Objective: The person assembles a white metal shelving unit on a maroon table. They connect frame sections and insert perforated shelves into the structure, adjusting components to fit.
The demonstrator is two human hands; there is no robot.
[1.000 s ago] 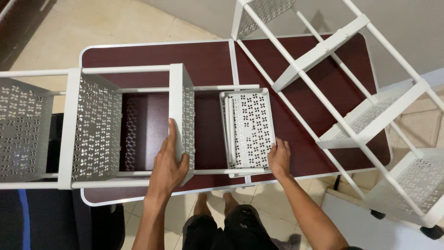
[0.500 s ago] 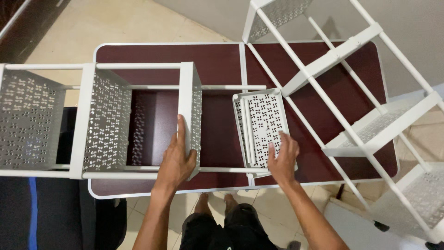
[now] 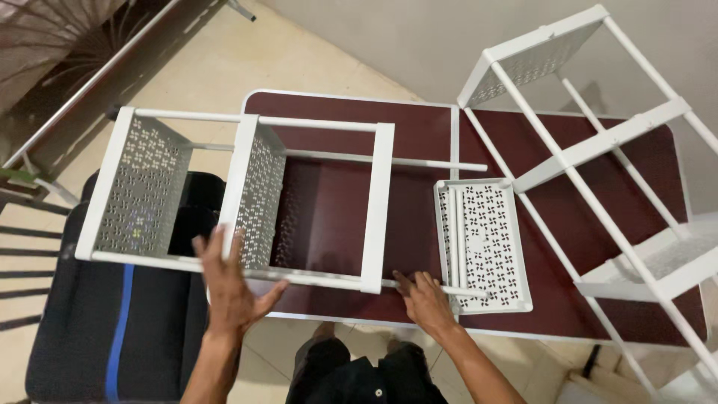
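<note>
Metal shelving rack [image 3: 247, 194] — white, perforated panels on thin rods — lay sideways across the maroon table [image 3: 419, 135], above both hands. Left hand [image 3: 232, 288] was spread open below its front rail, gripping nothing. Right hand [image 3: 425, 303] rested flat near the rod end, beside a loose perforated shelf [image 3: 486, 247] — table edge just below.

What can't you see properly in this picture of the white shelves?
All in the head view:
- The tall white rack on the right: its lower end runs off the right and bottom edges.
- The dark chair: cut off by the bottom edge and partly covered by the shelf frame.
- Whether the left hand touches the frame: cannot tell.
- The table legs: hidden under its top.
- The right hand fingertips: blurred beside the loose shelf.
</note>
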